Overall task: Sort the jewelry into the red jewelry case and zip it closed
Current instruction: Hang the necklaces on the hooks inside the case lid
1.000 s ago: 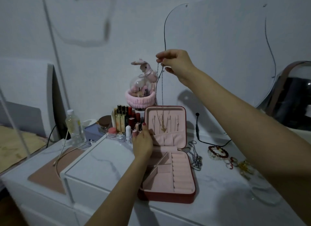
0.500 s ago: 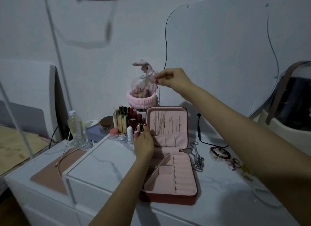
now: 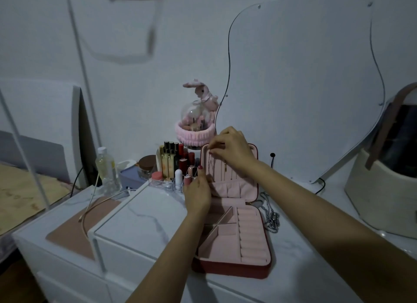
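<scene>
Two hands at the red jewelry case [image 3: 234,266], which lies open on the white counter [image 3: 144,221], lid [image 3: 230,185] standing upright at the far end.

Right hand [image 3: 233,149]: fingertips pinched together at the lid's top edge, apparently on the upper end of a thin necklace [image 3: 225,169]. Chain is faint in this light; it seems to hang straight down the lid's pink inner face. Whether it is already on a hook, cannot tell.

Left hand [image 3: 197,189]: curled on the lid's left edge, thumb up, steadying it.

Key relation: necklace's long axis runs vertical, parallel to the lid face, with the free length directly below the right grip. Right hand is the nearer one to the hooks; left is committed to bracing.

Judgement: next move is a small set-down of the chain's top onto a hook, then tucking the tail into the lid pocket [image 3: 232,186]. Risk: tangling with neighbouring chains.

Remaining: silver chain [image 3: 272,217] lies on the counter just right of the case. Tray compartments look unfilled. Zip not yet done.
</scene>
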